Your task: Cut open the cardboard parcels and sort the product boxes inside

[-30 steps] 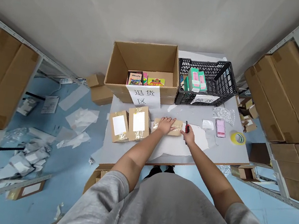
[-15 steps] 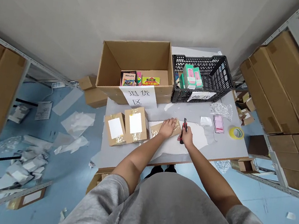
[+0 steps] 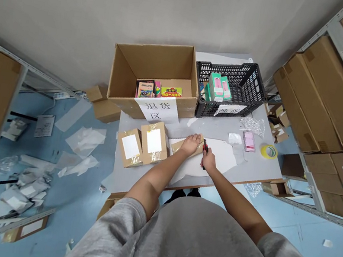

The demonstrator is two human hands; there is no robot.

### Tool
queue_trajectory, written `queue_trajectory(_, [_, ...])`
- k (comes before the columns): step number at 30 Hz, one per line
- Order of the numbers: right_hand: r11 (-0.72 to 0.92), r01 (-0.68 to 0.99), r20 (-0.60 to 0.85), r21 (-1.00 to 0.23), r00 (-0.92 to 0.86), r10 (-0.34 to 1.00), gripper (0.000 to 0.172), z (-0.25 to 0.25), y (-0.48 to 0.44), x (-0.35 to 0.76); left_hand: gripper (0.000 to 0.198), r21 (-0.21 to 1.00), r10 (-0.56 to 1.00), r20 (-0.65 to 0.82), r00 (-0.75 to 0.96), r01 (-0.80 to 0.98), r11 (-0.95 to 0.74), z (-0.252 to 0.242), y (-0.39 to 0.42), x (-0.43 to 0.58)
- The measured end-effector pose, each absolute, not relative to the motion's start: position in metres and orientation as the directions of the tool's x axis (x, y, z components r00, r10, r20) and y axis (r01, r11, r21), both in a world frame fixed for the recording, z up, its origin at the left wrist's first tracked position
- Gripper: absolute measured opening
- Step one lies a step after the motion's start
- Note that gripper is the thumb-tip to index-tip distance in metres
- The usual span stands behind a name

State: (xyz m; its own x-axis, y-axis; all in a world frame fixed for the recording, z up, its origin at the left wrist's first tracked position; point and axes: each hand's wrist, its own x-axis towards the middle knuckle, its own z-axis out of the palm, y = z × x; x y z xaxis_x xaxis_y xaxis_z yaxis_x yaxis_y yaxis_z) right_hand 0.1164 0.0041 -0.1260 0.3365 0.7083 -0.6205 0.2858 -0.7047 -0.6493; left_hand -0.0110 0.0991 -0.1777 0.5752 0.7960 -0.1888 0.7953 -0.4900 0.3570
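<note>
Head view, left hand [image 3: 190,145] on parcel [image 3: 176,146], right hand [image 3: 208,161] gripping cutter [image 3: 205,148], two more parcels [image 3: 153,141]

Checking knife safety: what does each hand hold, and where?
The right hand grips a red-black utility knife by its handle; the left hand lies flat on a taped kraft parcel, gripping nothing.

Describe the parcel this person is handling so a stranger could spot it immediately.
On the grey worktable, find the white paper sheet near the front edge. On it lies a small tan parcel wrapped in clear tape, under the left hand. Unlike the two white-labelled tan boxes beside it, it shows no white label.
</note>
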Motion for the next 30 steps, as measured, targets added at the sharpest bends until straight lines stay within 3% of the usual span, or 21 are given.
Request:
queue_trajectory(4, [-0.719, 0.245, -0.635, -0.651, 0.343, 0.692, 0.019, -0.127, 0.006, 0.117, 0.053, 0.386, 0.806, -0.138, 0.576, 0.78, -0.492, -0.18, 0.099, -0.011])
queue_trajectory(10, [-0.734, 0.128, -0.661, -0.667, 0.353, 0.662, 0.018, -0.131, 0.013, 0.111, 0.052, 0.276, 0.776, -0.179, 0.605, 0.788, -0.551, -0.175, 0.102, -0.012])
queue_trajectory(15, [-0.741, 0.069, -0.677, -0.668, 0.358, 0.643, 0.018, -0.13, 0.02, 0.109, 0.05, 0.255, 0.787, -0.186, 0.588, 0.802, -0.54, -0.17, 0.103, -0.01])
queue_trajectory(22, [-0.718, 0.063, -0.665, -0.693, 0.331, 0.67, 0.027, -0.134, 0.015, 0.101, 0.037, 0.297, 0.805, -0.224, 0.55, 0.825, -0.481, -0.163, 0.109, -0.012])
queue_trajectory(27, [-0.732, -0.051, -0.712, -0.679, 0.289, 0.64, 0.024, -0.134, 0.017, 0.108, 0.036, 0.364, 0.829, -0.122, 0.545, 0.802, -0.474, -0.165, 0.1, -0.019])
queue_trajectory(30, [-0.727, 0.021, -0.692, -0.687, 0.289, 0.662, 0.024, -0.132, 0.009, 0.129, 0.038, 0.404, 0.818, -0.096, 0.567, 0.773, -0.489, -0.168, 0.102, -0.021])
